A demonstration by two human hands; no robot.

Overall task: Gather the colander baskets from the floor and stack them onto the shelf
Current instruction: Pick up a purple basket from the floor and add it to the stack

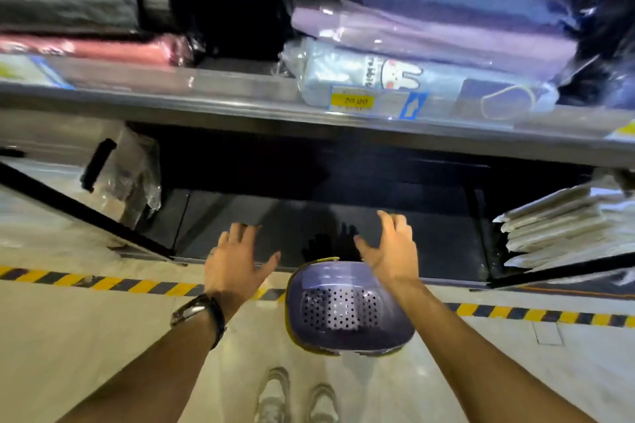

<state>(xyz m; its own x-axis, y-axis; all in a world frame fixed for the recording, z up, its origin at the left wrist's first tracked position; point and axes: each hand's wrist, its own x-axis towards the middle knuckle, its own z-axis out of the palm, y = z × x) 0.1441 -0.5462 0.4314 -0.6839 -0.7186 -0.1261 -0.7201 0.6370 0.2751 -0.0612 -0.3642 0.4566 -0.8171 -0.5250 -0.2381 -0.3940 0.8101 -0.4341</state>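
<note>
A grey metal shelf (240, 110) is seen across the upper view, loaded with folded textiles wrapped in clear plastic (429, 38). Beneath it lies a dark low shelf board (309, 216), bordered by a pale floor (86, 319) marked with yellow-and-black striped tape (103, 280). A purple rounded plastic colander basket (343, 309) is seen between the forearms at the low shelf's front edge, its perforated base turned toward the camera; whether it rests on the floor cannot be told. The left hand (233, 261) and right hand (391, 251) are held released over the low shelf, fingers spread, nothing grasped, the right one close by the basket's far rim, and a dark-strapped wristwatch (196, 311) is worn on the left wrist.
</note>
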